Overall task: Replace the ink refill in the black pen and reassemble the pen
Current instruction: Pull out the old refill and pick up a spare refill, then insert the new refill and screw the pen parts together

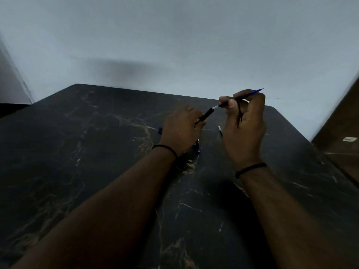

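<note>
My left hand [181, 129] grips a black pen barrel [206, 115] that points up and to the right. My right hand [243, 121] pinches a thin blue ink refill [249, 94] between thumb and fingers. The refill's pale tip [215, 107] sits right at the open end of the barrel. Both hands are raised a little above the dark marble table [97, 152]. Whether the tip is inside the barrel is too small to tell.
A loose refill with a white end [220, 131] lies on the table between my hands. Blue pen parts [197, 148] lie under my left wrist, and another blue piece [160, 130] lies to its left. A pale wall stands behind; a brown panel [342, 136] is at the right.
</note>
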